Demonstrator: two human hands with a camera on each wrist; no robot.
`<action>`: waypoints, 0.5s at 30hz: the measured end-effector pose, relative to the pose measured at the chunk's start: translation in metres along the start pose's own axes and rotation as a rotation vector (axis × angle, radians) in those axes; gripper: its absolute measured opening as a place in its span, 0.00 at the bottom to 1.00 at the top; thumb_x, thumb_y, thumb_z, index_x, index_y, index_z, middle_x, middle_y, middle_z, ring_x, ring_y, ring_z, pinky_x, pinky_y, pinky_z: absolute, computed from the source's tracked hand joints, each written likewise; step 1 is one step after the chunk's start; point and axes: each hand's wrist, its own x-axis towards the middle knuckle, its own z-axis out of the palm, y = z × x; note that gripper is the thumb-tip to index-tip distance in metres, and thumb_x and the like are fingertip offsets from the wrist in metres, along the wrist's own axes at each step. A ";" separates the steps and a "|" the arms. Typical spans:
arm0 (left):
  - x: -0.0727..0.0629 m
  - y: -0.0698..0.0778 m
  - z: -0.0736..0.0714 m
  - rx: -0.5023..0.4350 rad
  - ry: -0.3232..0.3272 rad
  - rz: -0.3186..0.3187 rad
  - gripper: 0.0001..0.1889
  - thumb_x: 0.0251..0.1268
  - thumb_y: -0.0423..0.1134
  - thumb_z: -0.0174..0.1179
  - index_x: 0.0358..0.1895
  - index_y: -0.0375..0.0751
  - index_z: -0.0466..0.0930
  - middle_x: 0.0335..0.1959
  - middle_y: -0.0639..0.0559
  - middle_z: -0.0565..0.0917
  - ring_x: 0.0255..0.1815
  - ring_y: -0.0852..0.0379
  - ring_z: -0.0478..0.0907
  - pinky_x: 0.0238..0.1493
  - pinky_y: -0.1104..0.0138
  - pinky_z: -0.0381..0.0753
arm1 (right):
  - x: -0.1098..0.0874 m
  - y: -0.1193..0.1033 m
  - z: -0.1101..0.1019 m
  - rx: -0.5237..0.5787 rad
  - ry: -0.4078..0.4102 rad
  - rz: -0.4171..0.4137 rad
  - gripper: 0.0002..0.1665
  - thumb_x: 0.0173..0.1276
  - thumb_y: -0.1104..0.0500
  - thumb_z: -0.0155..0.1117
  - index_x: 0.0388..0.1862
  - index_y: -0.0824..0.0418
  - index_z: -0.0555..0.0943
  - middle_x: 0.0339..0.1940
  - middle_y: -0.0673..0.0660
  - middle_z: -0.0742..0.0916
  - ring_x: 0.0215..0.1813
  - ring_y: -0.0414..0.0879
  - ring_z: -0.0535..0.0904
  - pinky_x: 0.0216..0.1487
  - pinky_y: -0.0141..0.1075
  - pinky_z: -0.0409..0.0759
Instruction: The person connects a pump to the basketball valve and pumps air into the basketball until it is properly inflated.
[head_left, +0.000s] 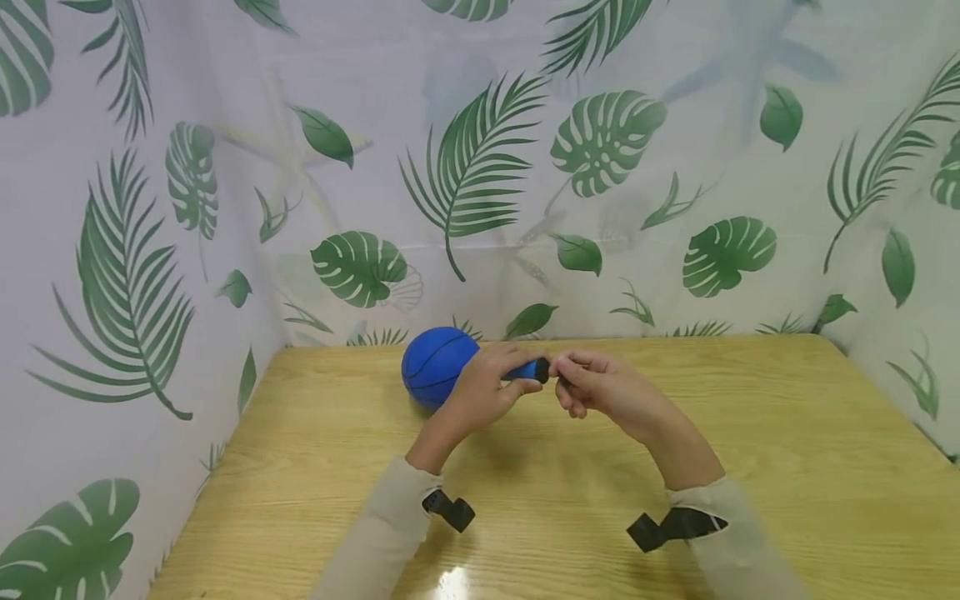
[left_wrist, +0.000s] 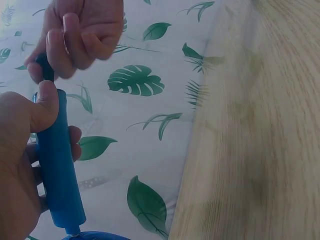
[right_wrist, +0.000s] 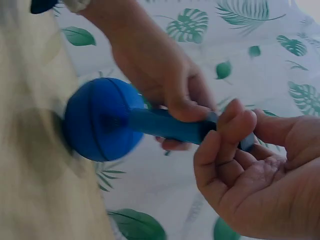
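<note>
at the lower part of the frame, sleeved wrists with black straps extend over a wooden table. beyond them, at centre, the left hand has its fingers wrapped round the barrel of a blue pump, and the right hand, right of it, pinches the black handle with curled fingers. the pump's nozzle end meets a blue ball resting left of centre, before a leaf-printed cloth across the upper frame.

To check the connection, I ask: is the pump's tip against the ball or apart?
Against it: in the left wrist view, the pump tip meets the ball without a visible gap. How deep, I cannot tell.
</note>
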 end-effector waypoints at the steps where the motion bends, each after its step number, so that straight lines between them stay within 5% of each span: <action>1: 0.000 -0.001 -0.001 -0.004 0.000 0.002 0.21 0.70 0.43 0.64 0.65 0.48 0.81 0.61 0.50 0.85 0.63 0.50 0.80 0.63 0.55 0.79 | -0.003 -0.004 -0.004 -0.017 -0.017 -0.003 0.16 0.85 0.49 0.46 0.46 0.59 0.76 0.27 0.48 0.79 0.28 0.40 0.72 0.34 0.32 0.75; 9: 0.000 -0.007 -0.011 -0.005 0.047 -0.020 0.20 0.69 0.42 0.66 0.63 0.50 0.82 0.56 0.51 0.85 0.57 0.52 0.79 0.58 0.56 0.80 | -0.037 -0.032 -0.037 -0.156 -0.105 -0.182 0.13 0.86 0.61 0.42 0.47 0.62 0.75 0.26 0.50 0.78 0.24 0.48 0.70 0.26 0.42 0.73; 15: 0.001 -0.003 -0.006 0.006 0.065 0.028 0.19 0.69 0.42 0.66 0.62 0.47 0.83 0.58 0.50 0.85 0.60 0.51 0.80 0.61 0.56 0.80 | -0.023 -0.022 -0.024 -0.126 -0.069 -0.210 0.13 0.85 0.59 0.43 0.44 0.58 0.76 0.24 0.47 0.78 0.25 0.45 0.72 0.29 0.39 0.74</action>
